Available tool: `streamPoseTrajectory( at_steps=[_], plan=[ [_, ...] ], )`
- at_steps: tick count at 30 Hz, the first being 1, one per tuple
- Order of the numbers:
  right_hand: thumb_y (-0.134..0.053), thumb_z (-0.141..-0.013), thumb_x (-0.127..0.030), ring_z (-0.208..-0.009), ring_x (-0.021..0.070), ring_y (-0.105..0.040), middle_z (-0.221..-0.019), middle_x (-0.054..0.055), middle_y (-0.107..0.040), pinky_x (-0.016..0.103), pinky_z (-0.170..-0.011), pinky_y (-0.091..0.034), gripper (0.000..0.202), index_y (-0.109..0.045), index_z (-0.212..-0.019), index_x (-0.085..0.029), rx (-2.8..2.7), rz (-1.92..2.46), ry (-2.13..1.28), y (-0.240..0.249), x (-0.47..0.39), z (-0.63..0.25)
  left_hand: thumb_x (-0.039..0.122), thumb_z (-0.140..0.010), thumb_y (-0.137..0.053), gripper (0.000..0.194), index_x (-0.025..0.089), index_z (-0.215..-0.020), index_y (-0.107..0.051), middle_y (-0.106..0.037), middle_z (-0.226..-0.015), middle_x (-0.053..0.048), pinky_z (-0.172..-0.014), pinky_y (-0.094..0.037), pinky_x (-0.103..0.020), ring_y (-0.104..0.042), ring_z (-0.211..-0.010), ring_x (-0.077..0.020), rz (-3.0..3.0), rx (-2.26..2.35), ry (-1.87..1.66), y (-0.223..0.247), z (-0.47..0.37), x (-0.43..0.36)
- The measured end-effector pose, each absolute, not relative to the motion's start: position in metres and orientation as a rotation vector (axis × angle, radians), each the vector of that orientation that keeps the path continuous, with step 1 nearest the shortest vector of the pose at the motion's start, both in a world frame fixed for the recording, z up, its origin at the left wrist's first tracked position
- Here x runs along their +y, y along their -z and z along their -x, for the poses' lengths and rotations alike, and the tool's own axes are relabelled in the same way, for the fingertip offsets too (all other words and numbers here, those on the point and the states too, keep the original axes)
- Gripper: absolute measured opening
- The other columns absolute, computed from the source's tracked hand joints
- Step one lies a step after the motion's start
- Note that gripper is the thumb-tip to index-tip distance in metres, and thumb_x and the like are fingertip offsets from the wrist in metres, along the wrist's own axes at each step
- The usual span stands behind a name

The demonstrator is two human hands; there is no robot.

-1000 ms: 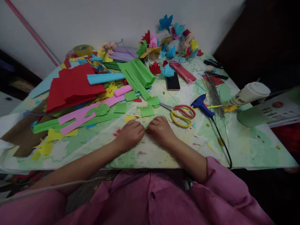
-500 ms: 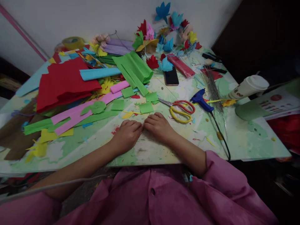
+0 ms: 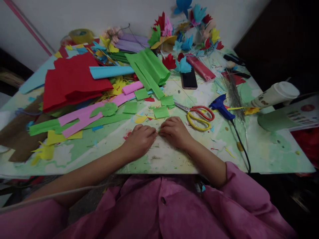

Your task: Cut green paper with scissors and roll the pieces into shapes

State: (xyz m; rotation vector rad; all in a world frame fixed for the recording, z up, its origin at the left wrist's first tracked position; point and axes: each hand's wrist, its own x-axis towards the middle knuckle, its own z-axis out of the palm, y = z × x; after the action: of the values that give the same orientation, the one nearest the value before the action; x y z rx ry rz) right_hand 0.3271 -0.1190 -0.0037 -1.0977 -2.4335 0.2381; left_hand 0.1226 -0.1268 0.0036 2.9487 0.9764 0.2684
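My left hand (image 3: 142, 138) rests low over the tabletop, fingers curled and closed. Facing it, my right hand (image 3: 175, 132) is closed too, its fingertips almost meeting the left ones. Whatever sits between the fingertips is too small and hidden to name. Just beyond the hands lie small green paper squares (image 3: 161, 112) and a thin yellow scrap (image 3: 140, 119). Scissors (image 3: 200, 116) with red and yellow handles lie to the right of my right hand, their blades pointing left. Farther right is a blue glue gun (image 3: 222, 107) with a black cord.
Red paper (image 3: 74, 79), green crepe paper (image 3: 149, 68) and pink strips (image 3: 77, 119) cover the left side. Paper flowers (image 3: 185, 43) stand at the back, near a phone (image 3: 189, 80). A lidded cup (image 3: 275, 94) and thin wires (image 3: 235, 93) are on the right.
The whole scene has shifted a little to the right in view. My hands stay together, with a slightly wider gap between the fingertips.
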Motion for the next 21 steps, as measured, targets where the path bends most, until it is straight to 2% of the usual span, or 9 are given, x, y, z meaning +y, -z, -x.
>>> streamPoseTrajectory(
  at_steps=[7,13,17,21],
  plan=[
    [-0.055,-0.087,-0.028,-0.090,0.0212,-0.045,-0.088,0.007,-0.061,0.034,-0.079,-0.030,0.014,-0.060,-0.084,-0.015,-2.468,1.278,-0.209,0.0022,-0.1169,-0.3206,0.025,-0.092,-0.035,0.030,0.015,-0.105,-0.060,-0.061,-0.105,-0.009,-0.083,-0.034,-0.039,-0.051,-0.094,-0.0219,-2.847,1.005,-0.301,-0.0061,-0.1225,-0.1257],
    [-0.056,-0.086,-0.032,-0.092,0.0216,-0.044,-0.091,0.008,-0.059,0.034,-0.079,-0.030,0.017,-0.059,-0.086,-0.015,-2.495,1.252,-0.269,-0.0016,-0.1183,-0.3245,0.025,-0.092,-0.037,0.029,0.016,-0.104,-0.061,-0.061,-0.103,-0.009,-0.082,-0.034,-0.039,-0.051,-0.092,-0.0218,-2.807,1.004,-0.319,-0.0065,-0.1215,-0.1241],
    [-0.057,-0.085,-0.026,-0.093,0.0205,-0.044,-0.095,0.007,-0.058,0.033,-0.080,-0.030,0.011,-0.059,-0.090,-0.016,-2.510,1.181,-0.345,-0.0038,-0.1177,-0.3293,0.025,-0.092,-0.035,0.030,0.015,-0.104,-0.061,-0.061,-0.104,-0.010,-0.082,-0.034,-0.040,-0.051,-0.092,-0.0219,-2.815,0.994,-0.303,-0.0065,-0.1212,-0.1240],
    [-0.051,-0.088,-0.022,-0.088,0.0207,-0.043,-0.089,0.007,-0.057,0.033,-0.077,-0.030,0.010,-0.058,-0.085,-0.015,-2.509,1.276,-0.291,-0.0021,-0.1154,-0.3262,0.025,-0.092,-0.035,0.030,0.016,-0.104,-0.061,-0.062,-0.104,-0.009,-0.082,-0.034,-0.039,-0.051,-0.091,-0.0213,-2.842,1.005,-0.308,-0.0049,-0.1212,-0.1243]
  ],
)
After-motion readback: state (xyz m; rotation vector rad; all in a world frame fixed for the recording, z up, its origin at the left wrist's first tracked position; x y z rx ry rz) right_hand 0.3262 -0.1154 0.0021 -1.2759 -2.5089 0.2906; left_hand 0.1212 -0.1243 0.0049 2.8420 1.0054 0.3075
